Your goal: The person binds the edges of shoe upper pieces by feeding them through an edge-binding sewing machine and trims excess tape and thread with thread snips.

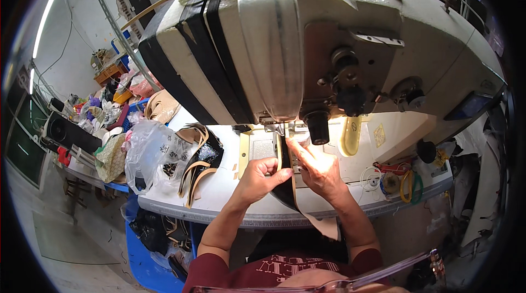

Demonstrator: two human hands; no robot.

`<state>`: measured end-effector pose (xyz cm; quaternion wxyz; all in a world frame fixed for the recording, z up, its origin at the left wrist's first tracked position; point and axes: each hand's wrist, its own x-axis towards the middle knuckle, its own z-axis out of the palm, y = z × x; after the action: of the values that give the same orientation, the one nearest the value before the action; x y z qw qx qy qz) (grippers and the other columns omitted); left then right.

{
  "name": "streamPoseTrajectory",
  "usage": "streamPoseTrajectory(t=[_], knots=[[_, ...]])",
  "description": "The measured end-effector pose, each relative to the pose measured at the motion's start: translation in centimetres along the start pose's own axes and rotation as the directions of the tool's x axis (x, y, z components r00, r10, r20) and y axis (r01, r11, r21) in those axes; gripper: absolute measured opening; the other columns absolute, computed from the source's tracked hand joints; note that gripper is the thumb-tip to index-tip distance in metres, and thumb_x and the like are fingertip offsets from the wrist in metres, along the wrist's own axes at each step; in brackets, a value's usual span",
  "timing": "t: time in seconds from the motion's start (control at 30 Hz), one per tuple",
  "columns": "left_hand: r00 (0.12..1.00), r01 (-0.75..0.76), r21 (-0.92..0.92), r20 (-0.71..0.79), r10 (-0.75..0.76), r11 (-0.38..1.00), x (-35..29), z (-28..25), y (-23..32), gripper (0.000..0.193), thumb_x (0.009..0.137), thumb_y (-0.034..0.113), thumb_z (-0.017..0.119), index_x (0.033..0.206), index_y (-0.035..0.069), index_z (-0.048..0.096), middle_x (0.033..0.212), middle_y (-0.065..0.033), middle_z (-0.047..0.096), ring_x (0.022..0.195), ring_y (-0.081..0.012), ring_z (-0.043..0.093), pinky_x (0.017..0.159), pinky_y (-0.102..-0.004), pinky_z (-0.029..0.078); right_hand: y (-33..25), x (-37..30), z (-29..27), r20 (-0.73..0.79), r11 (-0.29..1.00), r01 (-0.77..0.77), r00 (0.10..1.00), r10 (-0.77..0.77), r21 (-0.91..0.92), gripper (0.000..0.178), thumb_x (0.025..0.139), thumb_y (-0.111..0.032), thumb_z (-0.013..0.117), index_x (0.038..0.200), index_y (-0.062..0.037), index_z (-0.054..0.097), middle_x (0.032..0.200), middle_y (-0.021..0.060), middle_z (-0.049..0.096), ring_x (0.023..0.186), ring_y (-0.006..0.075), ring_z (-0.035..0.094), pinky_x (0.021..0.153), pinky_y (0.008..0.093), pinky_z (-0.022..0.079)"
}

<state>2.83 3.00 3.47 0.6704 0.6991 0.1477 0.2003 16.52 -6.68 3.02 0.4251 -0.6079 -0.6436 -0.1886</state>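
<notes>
A long black strip with tan edges (283,192) runs from under the sewing machine's needle area (281,127) toward me, its pale tail (323,226) hanging over the table's front edge. My left hand (262,179) is closed on the strip's left edge, thumb on top and fingers curled. On the other side my right hand (319,168) holds the right edge, index finger stretched close to the presser foot. Its lower fingers are partly hidden. Above both hands looms the cream sewing machine head (323,35), wrapped with black bands. The needle tip is too small to make out.
Curved black-and-tan pieces (200,156) lie left of my hands, beside a clear plastic bag (150,153). Scissors with yellow and green handles (411,186) lie at the right. A blue bin (142,260) stands below the table. Piled goods (109,106) fill the left background.
</notes>
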Motion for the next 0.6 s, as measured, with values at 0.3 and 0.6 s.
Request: streamPoseTrajectory(t=[0.3, 0.6], knots=[[0.999, 0.033, -0.056, -0.002, -0.033, 0.998, 2.2, -0.7, 1.9, 0.015, 0.08, 0.011, 0.06, 0.068, 0.005, 0.055, 0.06, 0.0085, 0.046, 0.052, 0.001, 0.033, 0.045, -0.0159, 0.024, 0.1, 0.1, 0.0, 0.004, 1.0, -0.007, 1.0, 0.007, -0.017, 0.066, 0.056, 0.01, 0.054, 0.119, -0.0103, 0.049, 0.064, 0.004, 0.049, 0.055, 0.0184, 0.051, 0.048, 0.0297, 0.043], [0.997, 0.003, -0.236, -0.07, -0.02, 0.972, 2.4, -1.4, 0.8, 0.014, 0.077, 0.014, 0.064, 0.074, 0.003, 0.055, 0.065, 0.0032, 0.053, 0.055, -0.0018, 0.046, 0.048, -0.0167, 0.037, 0.2, -1.1, -3.8, 0.202, 0.861, -0.302, 0.95, 0.237, 0.41, 0.04, 0.073, 0.005, 0.055, 0.112, -0.0069, 0.054, 0.076, 0.0057, 0.06, 0.058, 0.0111, 0.056, 0.05, 0.0222, 0.045]])
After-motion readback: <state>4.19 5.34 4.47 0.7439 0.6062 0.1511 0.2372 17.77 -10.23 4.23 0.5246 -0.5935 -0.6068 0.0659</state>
